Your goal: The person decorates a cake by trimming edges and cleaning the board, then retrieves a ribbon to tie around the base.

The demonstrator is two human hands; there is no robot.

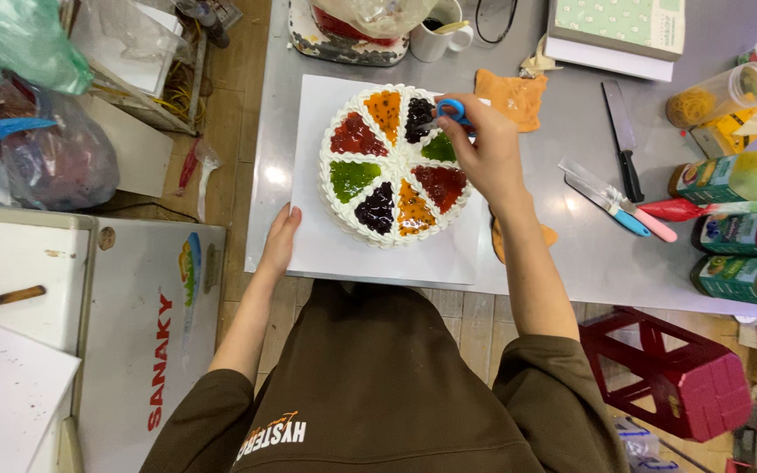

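Your right hand (pixel 484 149) has its grip clenched on blue-handled scissors (pixel 450 112), held over the upper right part of the round cake (pixel 393 164), whose white cream rim frames wedges of red, orange, green and dark jelly. The cake sits on a white square board (pixel 308 245) on the grey bench (pixel 571 245). Your left hand (pixel 279 240) lies flat with its grip released, fingers resting on the board's lower left edge. To your right, well apart, lie a dark-handled knife (pixel 624 140) and several juice bottles (pixel 738 228).
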